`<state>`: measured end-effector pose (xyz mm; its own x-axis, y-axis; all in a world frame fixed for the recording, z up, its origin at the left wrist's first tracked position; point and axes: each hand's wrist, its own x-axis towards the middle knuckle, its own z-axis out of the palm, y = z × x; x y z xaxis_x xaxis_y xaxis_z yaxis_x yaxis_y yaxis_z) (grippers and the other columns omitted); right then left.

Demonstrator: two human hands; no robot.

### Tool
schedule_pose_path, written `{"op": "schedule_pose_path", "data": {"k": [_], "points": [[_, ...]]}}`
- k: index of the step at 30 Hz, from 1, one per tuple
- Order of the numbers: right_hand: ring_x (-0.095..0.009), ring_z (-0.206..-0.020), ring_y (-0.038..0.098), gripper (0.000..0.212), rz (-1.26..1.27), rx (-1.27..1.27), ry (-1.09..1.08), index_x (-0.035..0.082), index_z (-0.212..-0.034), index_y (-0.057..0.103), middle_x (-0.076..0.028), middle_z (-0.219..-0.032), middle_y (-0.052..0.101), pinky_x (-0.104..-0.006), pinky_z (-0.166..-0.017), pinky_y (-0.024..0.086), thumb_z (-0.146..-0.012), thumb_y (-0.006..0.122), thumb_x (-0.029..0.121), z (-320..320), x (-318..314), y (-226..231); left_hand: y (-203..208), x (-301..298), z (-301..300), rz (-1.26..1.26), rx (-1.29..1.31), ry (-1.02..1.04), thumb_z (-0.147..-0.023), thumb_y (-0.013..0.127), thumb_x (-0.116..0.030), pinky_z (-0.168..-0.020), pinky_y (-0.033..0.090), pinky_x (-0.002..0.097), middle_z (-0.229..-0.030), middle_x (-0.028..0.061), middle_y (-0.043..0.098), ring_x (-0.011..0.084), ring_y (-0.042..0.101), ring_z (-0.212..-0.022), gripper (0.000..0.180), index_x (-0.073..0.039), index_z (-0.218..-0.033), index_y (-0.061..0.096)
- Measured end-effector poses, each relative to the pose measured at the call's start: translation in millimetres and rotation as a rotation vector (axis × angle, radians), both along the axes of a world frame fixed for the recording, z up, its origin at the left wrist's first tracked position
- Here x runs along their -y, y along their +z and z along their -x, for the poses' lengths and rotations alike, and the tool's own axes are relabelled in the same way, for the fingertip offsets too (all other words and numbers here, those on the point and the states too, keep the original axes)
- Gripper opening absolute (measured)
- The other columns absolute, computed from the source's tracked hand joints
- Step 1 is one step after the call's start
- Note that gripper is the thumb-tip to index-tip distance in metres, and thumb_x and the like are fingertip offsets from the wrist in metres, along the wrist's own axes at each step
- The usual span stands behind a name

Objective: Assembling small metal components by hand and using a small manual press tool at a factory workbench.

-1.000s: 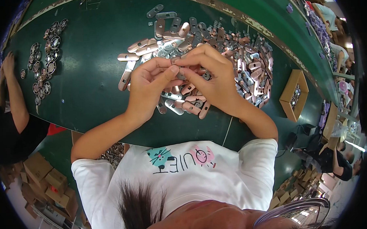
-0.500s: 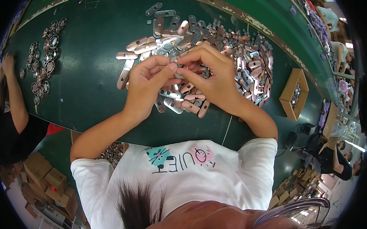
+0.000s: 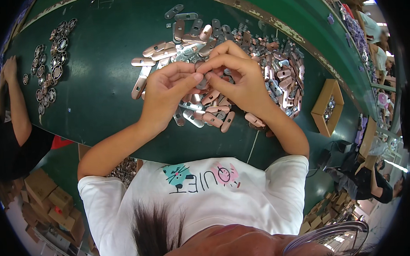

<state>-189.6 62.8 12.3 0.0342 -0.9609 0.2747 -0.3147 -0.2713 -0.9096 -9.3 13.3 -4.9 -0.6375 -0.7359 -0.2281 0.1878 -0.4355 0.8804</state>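
Note:
My left hand (image 3: 167,91) and my right hand (image 3: 237,79) meet fingertip to fingertip over a green table (image 3: 99,86). Between the fingertips sits a small grey metal piece (image 3: 200,65), pinched from both sides and mostly hidden by the fingers. Under and around the hands lies a heap of oblong copper-coloured and silver metal plates (image 3: 213,112), spreading to the right (image 3: 284,73) and toward the far edge (image 3: 183,27).
Round metal rings (image 3: 49,70) lie in a group at the table's left, beside another person's arm (image 3: 17,107). An open cardboard box (image 3: 327,106) stands at the right. Cartons (image 3: 45,201) are stacked on the floor at lower left. Other people work at far right.
Both hands have lifted slightly off the heap and drawn closer, fingertips now pressed together on the small piece.

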Motion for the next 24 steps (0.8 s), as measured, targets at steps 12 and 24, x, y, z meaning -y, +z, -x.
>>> {"op": "schedule_pose_path", "data": {"k": [12,24], "points": [[-0.015,-0.071,0.060,0.014,0.018,-0.184,-0.036,0.002,-0.089,0.066,-0.008,-0.086,0.058,-0.0261,-0.062,0.049,-0.076,0.062,-0.003,0.6,1.4,7.1,-5.0,4.6,4.1,-0.007,-0.004,-0.033,-0.088,0.063,-0.010,-0.063,0.049,0.0165,-0.090,0.0050,0.067,0.0061,0.062,-0.076,0.018,0.000,-0.103,0.061],[-0.030,-0.085,0.057,0.021,0.343,-0.847,-0.054,-0.002,-0.090,0.063,-0.012,-0.093,0.057,-0.0378,-0.069,0.047,-0.069,0.065,-0.006,-21.0,-9.9,26.8,-5.8,-3.8,1.0,0.033,-0.085,-0.036,-0.088,0.059,-0.007,-0.070,0.055,0.0231,-0.091,0.0107,0.065,0.0118,0.064,-0.082,0.018,0.006,-0.100,0.060]]}}
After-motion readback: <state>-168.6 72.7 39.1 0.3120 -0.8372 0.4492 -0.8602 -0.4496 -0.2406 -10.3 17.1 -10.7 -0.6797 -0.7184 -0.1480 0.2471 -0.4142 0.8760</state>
